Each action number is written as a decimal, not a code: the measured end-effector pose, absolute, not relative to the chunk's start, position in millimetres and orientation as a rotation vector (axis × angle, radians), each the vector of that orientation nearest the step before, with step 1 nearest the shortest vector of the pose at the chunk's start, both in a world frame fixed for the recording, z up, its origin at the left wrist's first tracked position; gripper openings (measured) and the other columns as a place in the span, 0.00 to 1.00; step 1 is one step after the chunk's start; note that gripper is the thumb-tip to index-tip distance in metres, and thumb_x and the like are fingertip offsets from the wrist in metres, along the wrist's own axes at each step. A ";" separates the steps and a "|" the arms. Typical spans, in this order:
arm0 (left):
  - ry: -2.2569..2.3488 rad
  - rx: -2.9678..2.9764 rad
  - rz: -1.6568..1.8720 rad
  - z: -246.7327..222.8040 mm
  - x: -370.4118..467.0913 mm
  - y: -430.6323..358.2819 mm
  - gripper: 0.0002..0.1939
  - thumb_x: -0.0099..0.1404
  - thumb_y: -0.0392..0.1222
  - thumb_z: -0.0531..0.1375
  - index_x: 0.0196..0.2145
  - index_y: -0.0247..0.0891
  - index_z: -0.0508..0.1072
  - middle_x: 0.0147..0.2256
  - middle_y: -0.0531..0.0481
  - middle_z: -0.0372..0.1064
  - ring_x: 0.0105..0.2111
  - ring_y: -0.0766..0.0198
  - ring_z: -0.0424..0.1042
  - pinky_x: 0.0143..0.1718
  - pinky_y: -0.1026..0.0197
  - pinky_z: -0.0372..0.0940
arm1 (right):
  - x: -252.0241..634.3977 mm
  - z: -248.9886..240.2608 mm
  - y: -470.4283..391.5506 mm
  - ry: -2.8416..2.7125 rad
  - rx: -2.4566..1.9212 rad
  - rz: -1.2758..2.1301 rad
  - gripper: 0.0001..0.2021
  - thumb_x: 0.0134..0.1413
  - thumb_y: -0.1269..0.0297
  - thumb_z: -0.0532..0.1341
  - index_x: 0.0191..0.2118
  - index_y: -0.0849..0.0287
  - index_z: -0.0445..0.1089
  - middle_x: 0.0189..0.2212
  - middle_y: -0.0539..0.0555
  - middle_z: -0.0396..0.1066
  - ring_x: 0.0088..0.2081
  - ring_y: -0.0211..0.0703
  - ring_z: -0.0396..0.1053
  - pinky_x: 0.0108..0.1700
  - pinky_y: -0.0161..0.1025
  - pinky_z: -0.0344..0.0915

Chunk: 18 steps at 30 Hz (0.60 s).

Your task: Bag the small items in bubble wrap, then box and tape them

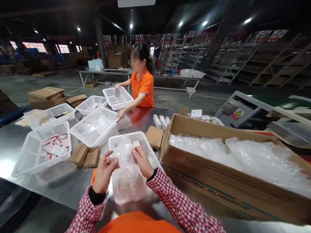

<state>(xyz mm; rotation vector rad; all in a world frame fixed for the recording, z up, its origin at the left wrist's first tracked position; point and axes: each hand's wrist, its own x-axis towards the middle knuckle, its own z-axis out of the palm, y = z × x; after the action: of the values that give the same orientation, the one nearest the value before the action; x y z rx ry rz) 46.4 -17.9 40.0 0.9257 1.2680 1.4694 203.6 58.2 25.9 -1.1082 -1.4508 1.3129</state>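
Observation:
Between my two hands hangs a clear bubble wrap bag (128,172), crinkled and see-through. My left hand (104,172) has its curled fingertips pinched at the bag's left edge. On the opposite edge, near the top, my right hand (143,162) grips the plastic between thumb and fingers. Below the bag stands a white perforated basket (149,148), partly hidden by the bag and my right hand. A small white box (136,143) shows inside it. Whether anything is in the bag, I cannot tell.
Right of me stands a long cardboard box (207,186) full of bubble wrap. Brown cartons (92,157) lie left of my hands, near a white basket (25,149) of pink-and-white packets. Across the metal table, a person in orange (144,87) holds two white baskets.

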 end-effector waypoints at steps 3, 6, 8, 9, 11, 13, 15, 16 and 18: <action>1.369 0.940 1.567 44.6 41.7 -20.7 0.23 0.55 0.50 0.63 0.45 0.37 0.65 0.23 0.58 0.64 0.25 0.67 0.69 0.31 0.62 0.67 | 198.9 26.9 53.8 -1.519 -1.174 1.254 0.10 0.50 0.56 0.57 0.34 0.56 0.62 0.31 0.52 0.65 0.32 0.42 0.64 0.35 0.40 0.64; 1.491 1.016 1.606 50.1 40.5 -18.4 0.20 0.53 0.51 0.63 0.40 0.37 0.67 0.21 0.59 0.64 0.23 0.67 0.68 0.27 0.64 0.65 | 193.7 36.4 41.5 -1.716 -1.058 1.172 0.16 0.47 0.55 0.62 0.42 0.55 0.63 0.37 0.53 0.67 0.36 0.43 0.65 0.39 0.41 0.63; 1.527 1.062 1.585 52.9 39.0 -14.6 0.18 0.53 0.51 0.63 0.37 0.38 0.68 0.20 0.59 0.63 0.21 0.67 0.67 0.25 0.64 0.64 | 189.3 42.8 34.3 -1.944 -0.888 1.192 0.17 0.45 0.57 0.64 0.42 0.55 0.66 0.36 0.52 0.69 0.37 0.44 0.66 0.41 0.42 0.63; 1.531 1.080 1.582 53.8 36.7 -12.8 0.17 0.53 0.51 0.63 0.37 0.38 0.68 0.20 0.59 0.63 0.21 0.67 0.67 0.26 0.64 0.64 | 187.1 44.8 33.1 -2.001 -0.833 1.239 0.14 0.46 0.58 0.63 0.40 0.55 0.68 0.34 0.52 0.70 0.36 0.43 0.67 0.42 0.42 0.63; 1.530 1.116 1.615 54.6 28.4 -11.3 0.19 0.54 0.50 0.63 0.40 0.38 0.67 0.24 0.56 0.66 0.25 0.65 0.70 0.30 0.62 0.66 | 184.4 46.0 37.4 -1.908 -0.834 1.408 0.09 0.49 0.58 0.60 0.34 0.57 0.69 0.29 0.50 0.69 0.32 0.41 0.68 0.39 0.41 0.64; 1.579 1.185 1.661 54.4 17.5 -14.7 0.24 0.55 0.50 0.63 0.47 0.39 0.65 0.35 0.49 0.69 0.36 0.61 0.72 0.40 0.58 0.67 | 184.7 43.8 49.6 -1.621 -0.893 1.656 0.10 0.50 0.57 0.58 0.32 0.58 0.67 0.25 0.49 0.66 0.27 0.39 0.67 0.32 0.39 0.66; 1.692 1.352 1.637 52.9 11.1 -23.4 0.28 0.54 0.50 0.64 0.50 0.41 0.63 0.45 0.44 0.66 0.45 0.56 0.69 0.47 0.53 0.65 | 186.6 39.3 65.5 -1.345 -0.979 1.797 0.12 0.48 0.54 0.58 0.33 0.57 0.63 0.24 0.47 0.64 0.24 0.37 0.66 0.25 0.36 0.66; 1.730 1.490 1.561 51.4 11.7 -28.7 0.28 0.54 0.50 0.64 0.50 0.41 0.63 0.47 0.43 0.65 0.47 0.54 0.67 0.49 0.51 0.64 | 187.0 36.2 73.3 -1.257 -1.035 1.813 0.12 0.48 0.54 0.58 0.33 0.57 0.61 0.24 0.46 0.63 0.23 0.36 0.65 0.23 0.34 0.64; 1.693 1.815 1.313 46.3 21.9 -37.7 0.29 0.52 0.50 0.66 0.50 0.43 0.65 0.48 0.42 0.65 0.49 0.52 0.66 0.51 0.48 0.62 | 184.5 28.4 86.8 -1.179 -1.143 1.789 0.11 0.48 0.54 0.57 0.31 0.57 0.59 0.23 0.46 0.63 0.21 0.34 0.63 0.20 0.32 0.62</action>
<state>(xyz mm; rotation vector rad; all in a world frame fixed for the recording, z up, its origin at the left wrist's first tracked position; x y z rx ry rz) 21.9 -37.7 46.3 1.8150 1.6931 1.3128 184.5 86.8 28.4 -1.1429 -1.1795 1.7889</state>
